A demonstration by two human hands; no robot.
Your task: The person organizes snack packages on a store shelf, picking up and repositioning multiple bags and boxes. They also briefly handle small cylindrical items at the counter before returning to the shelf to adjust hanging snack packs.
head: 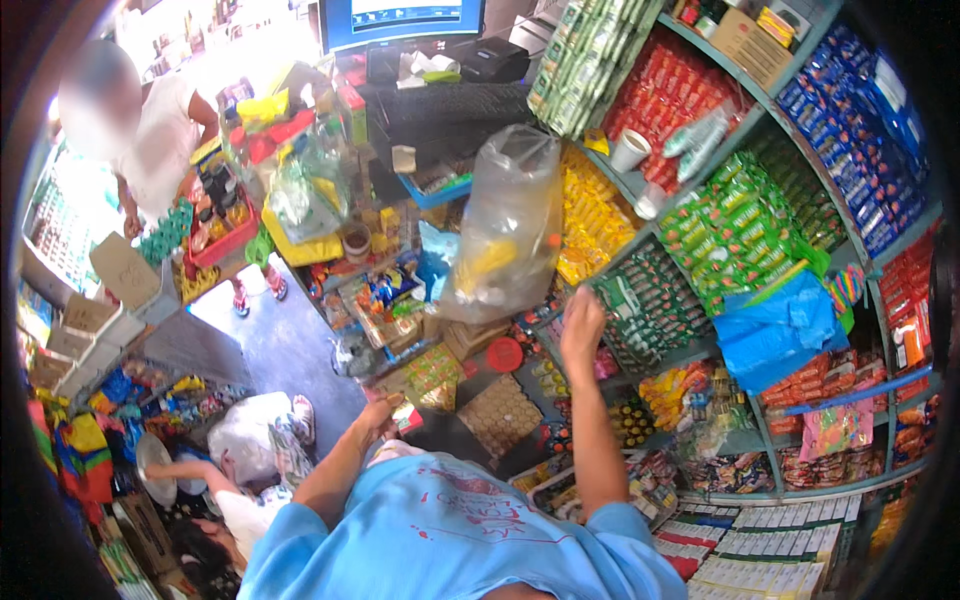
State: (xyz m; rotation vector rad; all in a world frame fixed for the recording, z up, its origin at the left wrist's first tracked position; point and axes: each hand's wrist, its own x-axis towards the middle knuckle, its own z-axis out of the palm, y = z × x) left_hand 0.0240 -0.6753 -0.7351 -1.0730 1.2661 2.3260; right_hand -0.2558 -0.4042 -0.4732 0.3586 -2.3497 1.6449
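My left hand [379,417] is low in front of my body, with its fingers around a small red, white and green packet [406,418]. My right hand [583,330] is raised beside the shelf compartment of dark green sachets [649,307]. Its fingers are blurred, so I cannot tell whether they hold anything. A large clear plastic bag [506,217] with yellow and white items inside stands just beyond it. Between my hands lie a round red lid [504,354] and a tray of round tan items [500,415].
Shelves of sachets rise at the right, with a blue plastic bag [780,330] hanging there. A monitor [405,22] stands at the back. A person [161,135] stands at the far left; another [247,517] crouches at lower left beside a white sack [247,439].
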